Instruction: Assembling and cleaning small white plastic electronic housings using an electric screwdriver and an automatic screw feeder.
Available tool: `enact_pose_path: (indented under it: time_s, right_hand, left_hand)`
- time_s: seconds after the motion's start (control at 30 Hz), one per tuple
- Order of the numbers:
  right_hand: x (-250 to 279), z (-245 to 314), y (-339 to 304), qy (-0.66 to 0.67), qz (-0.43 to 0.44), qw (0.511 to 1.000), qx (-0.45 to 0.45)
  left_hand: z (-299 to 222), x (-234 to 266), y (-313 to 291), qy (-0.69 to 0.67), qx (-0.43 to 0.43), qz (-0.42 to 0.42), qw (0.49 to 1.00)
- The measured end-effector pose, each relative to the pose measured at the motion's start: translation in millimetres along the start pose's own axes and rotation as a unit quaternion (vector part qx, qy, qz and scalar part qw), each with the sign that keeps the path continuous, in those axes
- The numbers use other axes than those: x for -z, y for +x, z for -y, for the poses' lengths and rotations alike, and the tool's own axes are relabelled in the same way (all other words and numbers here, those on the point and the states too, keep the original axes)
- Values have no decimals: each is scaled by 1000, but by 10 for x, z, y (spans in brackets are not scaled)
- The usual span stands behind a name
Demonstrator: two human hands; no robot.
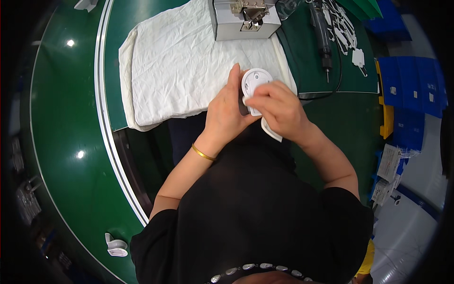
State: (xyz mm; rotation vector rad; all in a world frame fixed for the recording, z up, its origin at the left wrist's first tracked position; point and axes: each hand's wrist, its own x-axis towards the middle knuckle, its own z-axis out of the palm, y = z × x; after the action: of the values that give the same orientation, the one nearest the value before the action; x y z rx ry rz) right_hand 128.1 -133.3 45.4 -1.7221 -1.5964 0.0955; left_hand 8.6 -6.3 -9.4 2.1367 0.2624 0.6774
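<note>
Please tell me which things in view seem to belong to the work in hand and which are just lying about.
In use:
- white rounded part, in the left hand
- white strip, perhaps cloth, seemingly held by the right hand

Apparently lying about:
- dark screwdriver
- white pieces beside it
- pale fitting, lower left

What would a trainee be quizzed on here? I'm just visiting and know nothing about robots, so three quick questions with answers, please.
1. Multiple choice: which arm wears the gold bangle? A) left; B) right; C) neither.
2. True or false: the electric screwdriver lies to the right of the large white cloth.
3. Open question: what does the left hand hold, with the fingers of the right hand over its front?

Key:
1. A.
2. True; it lies on the green tabletop.
3. A rounded white plastic part.
</note>
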Motion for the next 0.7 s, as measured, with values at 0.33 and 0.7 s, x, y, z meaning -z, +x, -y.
enact_pose_path:
  time_s: [0.33, 0.7]
  right_hand:
    - [122, -392, 307, 31, -21, 996, -82]
    - [507, -802, 288, -54, -223, 957, -176]
  left_hand:
    - [-35, -6, 24, -11, 1, 7, 1000]
    - [-42, 184, 83, -128, 116, 6, 985]
